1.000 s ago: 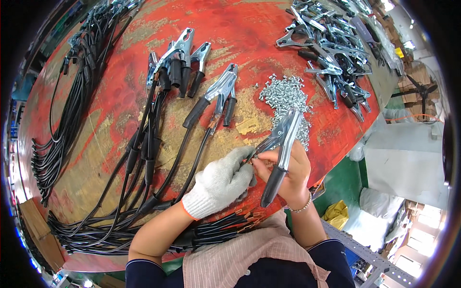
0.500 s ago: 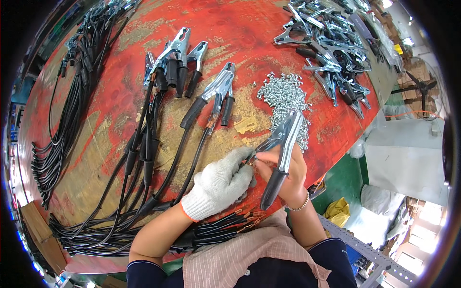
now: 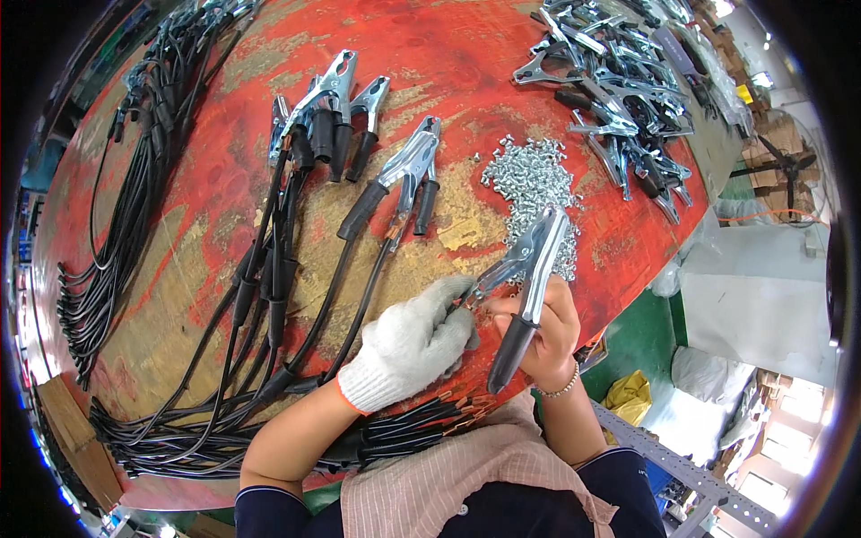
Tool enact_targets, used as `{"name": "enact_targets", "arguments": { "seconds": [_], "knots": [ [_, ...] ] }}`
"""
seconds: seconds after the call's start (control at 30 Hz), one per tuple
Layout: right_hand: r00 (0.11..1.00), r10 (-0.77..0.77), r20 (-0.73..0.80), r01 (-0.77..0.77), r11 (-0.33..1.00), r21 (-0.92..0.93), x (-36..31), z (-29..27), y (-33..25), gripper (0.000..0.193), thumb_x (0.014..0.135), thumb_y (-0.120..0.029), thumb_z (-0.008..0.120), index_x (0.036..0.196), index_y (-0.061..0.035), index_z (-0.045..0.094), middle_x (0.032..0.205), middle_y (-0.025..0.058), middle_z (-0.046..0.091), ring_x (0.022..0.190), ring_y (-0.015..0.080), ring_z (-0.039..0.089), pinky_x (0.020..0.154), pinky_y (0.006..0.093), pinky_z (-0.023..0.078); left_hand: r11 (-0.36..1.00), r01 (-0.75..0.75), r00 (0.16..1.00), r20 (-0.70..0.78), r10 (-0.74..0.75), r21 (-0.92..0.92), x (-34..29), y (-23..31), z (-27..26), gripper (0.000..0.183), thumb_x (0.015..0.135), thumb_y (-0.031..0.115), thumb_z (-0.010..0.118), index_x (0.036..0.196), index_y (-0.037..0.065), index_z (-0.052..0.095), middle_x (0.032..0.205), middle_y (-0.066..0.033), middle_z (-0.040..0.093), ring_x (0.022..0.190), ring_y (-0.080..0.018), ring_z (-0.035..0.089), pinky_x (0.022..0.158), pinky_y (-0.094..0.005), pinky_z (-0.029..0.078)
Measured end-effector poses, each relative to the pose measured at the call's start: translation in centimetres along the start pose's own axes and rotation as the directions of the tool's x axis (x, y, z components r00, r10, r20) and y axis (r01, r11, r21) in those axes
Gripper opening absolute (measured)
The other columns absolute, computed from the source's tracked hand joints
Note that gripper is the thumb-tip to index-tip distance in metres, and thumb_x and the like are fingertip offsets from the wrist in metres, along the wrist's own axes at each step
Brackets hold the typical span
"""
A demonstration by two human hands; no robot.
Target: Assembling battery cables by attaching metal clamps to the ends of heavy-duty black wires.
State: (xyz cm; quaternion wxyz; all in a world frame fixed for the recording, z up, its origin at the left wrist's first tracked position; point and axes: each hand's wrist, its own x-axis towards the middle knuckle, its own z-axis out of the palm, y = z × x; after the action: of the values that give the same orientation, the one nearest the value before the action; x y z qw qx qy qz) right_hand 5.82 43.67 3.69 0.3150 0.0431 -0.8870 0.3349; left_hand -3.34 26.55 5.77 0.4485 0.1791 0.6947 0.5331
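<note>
A metal spring clamp (image 3: 543, 247) with a black sleeve on one handle is tilted between my hands, jaws pointing away. My left hand (image 3: 404, 345), in a white knitted glove, is closed on the clamp's other handle, where a little copper wire shows. My bare right hand (image 3: 556, 336) lies behind the sleeved handle. Its thumb and fingers are pinched together close to the copper end; what they hold is too small to make out. Just beyond the clamp, a pile of small silver screws (image 3: 529, 184) is spread on the table, partly covered by the jaws.
Left of my hands lie finished-looking clamps (image 3: 413, 161) on black cables (image 3: 278, 296). A heap of loose clamps (image 3: 619, 99) sits at the far right of the worn red table (image 3: 430, 45). Cable ends with bare copper (image 3: 462, 408) lie against my apron. More bundled cables (image 3: 134, 215) cover the far left.
My right fingertips have drawn back slightly to the right from the handle's copper end, which shows more. The left hand and the clamp have hardly moved.
</note>
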Motion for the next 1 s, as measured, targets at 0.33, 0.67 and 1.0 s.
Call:
{"name": "enact_targets", "arguments": {
  "seconds": [0.33, 0.67, 1.0],
  "knots": [
    [0.997, -0.057, 0.048, 0.058, 0.998, -0.040, 0.6, -0.7, -0.4, 0.041, 0.060, -0.007, 0.079, 0.100, -0.0092, 0.075, 0.082, 0.0031, 0.064, 0.061, 0.0206, 0.054, 0.054, 0.0320, 0.040, 0.999, -0.011, 1.000, -0.010, 0.011, 0.030, -0.1, 0.2, -0.1, 0.039, 0.093, 0.016, 0.053, 0.129, 0.002, 0.051, 0.074, -0.0091, 0.069, 0.060, -0.0170, 0.068, 0.061, -0.0309, 0.054],
    [0.997, -0.056, 0.044, 0.057, 0.998, -0.013, 0.1, -0.5, -0.2, 0.037, 0.067, -0.012, 0.082, 0.103, -0.0102, 0.074, 0.085, 0.0023, 0.063, 0.065, 0.0207, 0.057, 0.056, 0.0323, 0.042, 1.000, -0.023, 0.999, -0.027, 0.023, -0.011, -0.3, -0.4, -0.1, 0.037, 0.094, 0.014, 0.052, 0.129, 0.002, 0.051, 0.073, -0.0072, 0.069, 0.061, -0.0144, 0.067, 0.061, -0.0291, 0.053],
    [0.995, -0.042, -0.089, 0.044, 0.999, 0.022, -0.5, -0.3, 1.3, 0.016, 0.072, -0.011, 0.078, 0.085, -0.0106, 0.068, 0.076, 0.0031, 0.057, 0.064, 0.0225, 0.056, 0.055, 0.0342, 0.044, 0.914, -0.184, 0.965, -0.110, 0.237, 0.362, -0.9, 1.5, 0.2, 0.032, 0.095, 0.008, 0.048, 0.126, -0.001, 0.053, 0.077, -0.0084, 0.067, 0.062, -0.0103, 0.062, 0.058, -0.0261, 0.051]
  ]
}}
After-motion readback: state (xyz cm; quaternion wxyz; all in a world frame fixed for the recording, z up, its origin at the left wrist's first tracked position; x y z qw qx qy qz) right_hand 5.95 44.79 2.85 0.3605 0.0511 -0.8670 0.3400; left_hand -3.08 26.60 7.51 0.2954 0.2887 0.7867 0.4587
